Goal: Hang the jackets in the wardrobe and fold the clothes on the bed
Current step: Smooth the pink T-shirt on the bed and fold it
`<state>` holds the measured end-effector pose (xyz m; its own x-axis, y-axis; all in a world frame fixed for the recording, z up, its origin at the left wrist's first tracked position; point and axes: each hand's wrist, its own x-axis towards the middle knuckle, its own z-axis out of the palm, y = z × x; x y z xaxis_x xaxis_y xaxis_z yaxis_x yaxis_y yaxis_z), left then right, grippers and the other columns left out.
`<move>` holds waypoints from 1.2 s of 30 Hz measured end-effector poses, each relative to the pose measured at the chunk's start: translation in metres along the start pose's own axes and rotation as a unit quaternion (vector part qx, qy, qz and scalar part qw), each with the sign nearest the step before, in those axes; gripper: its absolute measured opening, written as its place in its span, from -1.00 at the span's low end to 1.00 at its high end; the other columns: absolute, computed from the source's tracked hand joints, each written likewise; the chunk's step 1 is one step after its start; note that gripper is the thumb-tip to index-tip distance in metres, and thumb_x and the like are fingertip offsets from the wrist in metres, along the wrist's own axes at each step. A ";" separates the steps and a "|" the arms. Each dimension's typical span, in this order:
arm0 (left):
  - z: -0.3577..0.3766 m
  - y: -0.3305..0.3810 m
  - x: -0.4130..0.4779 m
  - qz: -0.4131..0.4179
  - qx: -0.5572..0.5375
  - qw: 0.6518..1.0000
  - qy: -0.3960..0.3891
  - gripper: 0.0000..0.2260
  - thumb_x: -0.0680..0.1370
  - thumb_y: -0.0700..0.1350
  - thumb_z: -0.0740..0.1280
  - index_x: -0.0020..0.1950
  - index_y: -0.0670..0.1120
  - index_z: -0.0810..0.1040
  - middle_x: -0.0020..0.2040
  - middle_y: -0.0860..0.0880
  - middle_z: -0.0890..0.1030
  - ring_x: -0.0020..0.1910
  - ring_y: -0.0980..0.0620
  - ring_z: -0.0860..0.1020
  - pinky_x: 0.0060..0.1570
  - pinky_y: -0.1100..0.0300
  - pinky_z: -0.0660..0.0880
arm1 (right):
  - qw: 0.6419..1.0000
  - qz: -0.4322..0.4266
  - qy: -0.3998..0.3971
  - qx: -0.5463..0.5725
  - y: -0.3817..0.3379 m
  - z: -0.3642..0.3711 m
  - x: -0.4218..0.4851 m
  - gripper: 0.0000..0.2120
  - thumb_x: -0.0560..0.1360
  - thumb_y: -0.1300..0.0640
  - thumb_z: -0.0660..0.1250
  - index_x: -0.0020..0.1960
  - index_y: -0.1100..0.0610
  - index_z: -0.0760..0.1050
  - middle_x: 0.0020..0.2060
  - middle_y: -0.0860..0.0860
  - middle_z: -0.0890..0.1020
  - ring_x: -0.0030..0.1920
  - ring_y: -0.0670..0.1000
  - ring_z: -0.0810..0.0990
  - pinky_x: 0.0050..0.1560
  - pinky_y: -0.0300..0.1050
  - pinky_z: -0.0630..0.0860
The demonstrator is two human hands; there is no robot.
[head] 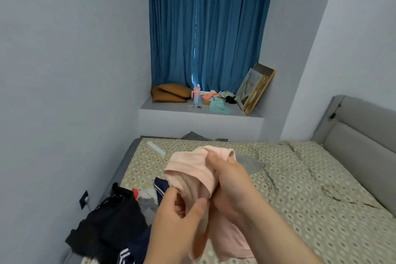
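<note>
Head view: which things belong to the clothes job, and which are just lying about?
Job: pink garment, held in left hand and right hand; dark clothes; bed.
Lying about: cushions, bottle, picture frames.

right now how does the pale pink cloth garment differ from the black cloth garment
The pale pink cloth garment is held by the left hand and right hand; the black cloth garment lies crumpled on the patterned bed, untouched. Pink is light, black dark. Neither is folded.
</note>
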<state>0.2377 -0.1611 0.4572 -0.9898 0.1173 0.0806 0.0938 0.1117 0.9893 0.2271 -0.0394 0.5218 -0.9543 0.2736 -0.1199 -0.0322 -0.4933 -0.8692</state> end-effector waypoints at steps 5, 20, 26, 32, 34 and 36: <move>0.009 0.015 0.013 0.003 -0.080 0.995 -0.052 -0.69 0.38 -0.11 0.54 0.07 0.01 0.58 -0.06 0.05 0.71 -0.05 0.12 0.66 -0.05 0.11 0.56 | 0.995 0.062 -0.063 0.040 -0.013 -0.007 -0.012 -0.66 0.63 0.19 0.15 0.28 0.38 0.47 0.12 0.31 0.64 0.12 0.21 0.66 0.02 0.04 0.60; 0.017 0.032 0.037 -0.063 -0.289 0.951 -0.084 -0.91 0.40 -0.34 0.43 -0.13 -0.23 0.65 -0.09 -0.32 0.66 -0.07 -0.28 0.65 0.07 -0.13 0.53 | 0.970 0.078 -0.158 -0.166 -0.026 -0.045 -0.035 -0.61 0.67 0.06 0.07 0.21 0.26 0.57 0.14 0.10 0.67 0.23 0.04 0.61 0.32 -0.07 0.44; -0.014 0.054 0.047 0.047 -0.099 0.958 -0.263 -0.94 0.19 -0.29 0.32 -0.44 -0.18 0.46 -0.41 -0.12 0.43 -0.40 0.00 0.41 -0.41 0.23 0.33 | 0.797 -0.064 0.053 -0.598 -0.041 -0.072 -0.026 -0.84 0.51 0.08 0.31 -0.02 0.03 0.67 -0.18 -0.06 0.72 -0.15 -0.08 0.67 0.02 -0.05 0.60; -0.027 0.072 0.043 0.114 0.039 0.941 -0.317 -0.89 0.18 -0.26 0.25 -0.47 -0.08 0.50 -0.47 0.09 0.40 -0.44 0.16 0.35 -0.43 0.29 0.25 | 0.908 -0.007 -0.207 -0.364 -0.001 -0.052 -0.022 -0.72 0.47 0.36 0.37 0.16 0.21 0.62 0.07 0.07 0.68 0.11 -0.01 0.62 0.15 -0.12 0.51; -0.035 0.074 0.043 0.121 0.040 0.944 -0.305 -0.85 0.20 -0.28 0.24 -0.49 -0.04 0.49 -0.48 0.08 0.41 -0.44 0.18 0.36 -0.44 0.31 0.28 | 0.919 -0.013 -0.207 -0.334 0.003 -0.053 -0.023 -0.76 0.45 0.31 0.37 0.10 0.25 0.64 -0.02 0.12 0.67 0.02 0.02 0.59 0.11 -0.12 0.49; -0.041 0.076 0.045 0.129 0.050 0.946 -0.294 -0.85 0.21 -0.27 0.24 -0.48 -0.05 0.51 -0.47 0.07 0.42 -0.44 0.17 0.38 -0.43 0.30 0.30 | 0.922 -0.018 -0.219 -0.318 0.004 -0.054 -0.022 -0.75 0.43 0.25 0.37 0.10 0.22 0.63 -0.02 0.13 0.66 0.02 0.03 0.58 0.10 -0.12 0.48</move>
<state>0.1960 -0.1880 0.5413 -0.7053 0.6782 0.2067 0.3622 0.0941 0.9273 0.2638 -0.0029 0.4953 -0.9888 -0.1491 -0.0014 -0.0185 0.1319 -0.9911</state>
